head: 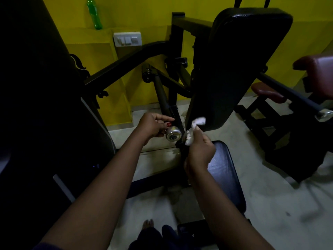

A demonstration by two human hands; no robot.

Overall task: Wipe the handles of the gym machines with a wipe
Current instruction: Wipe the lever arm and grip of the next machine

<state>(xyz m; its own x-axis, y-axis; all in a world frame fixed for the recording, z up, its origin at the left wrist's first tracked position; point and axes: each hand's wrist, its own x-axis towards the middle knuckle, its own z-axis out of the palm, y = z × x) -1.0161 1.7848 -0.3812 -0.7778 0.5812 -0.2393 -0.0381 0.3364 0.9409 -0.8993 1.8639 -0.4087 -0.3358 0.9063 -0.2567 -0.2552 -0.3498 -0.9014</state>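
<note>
The wiping step is in hand at the near end of a silver-capped handle on the black gym machine. The left hand is curled round that end just behind the cap, thumb on top, so the handle is judged to be steadied. The wipe, white and crumpled, is pinched in the fingers of the right hand and is held just right of the cap, against the dark frame at the lower edge of the back pad. Whether the wipe is touching the cap itself cannot be told in this dim light.

For the next move, the wipe would probably need to be brought leftward onto the cap and drawn around it, and the left hand's hold shifted so that the covered part can be reached.

Room is tight. The right hand is hemmed in between the back pad's lower edge above and the seat pad below, while the dark lever arm runs up and away behind the left hand. More open floor is seen to the right, where a second silver-capped bar stands well apart, seemingly still to be wiped.
</note>
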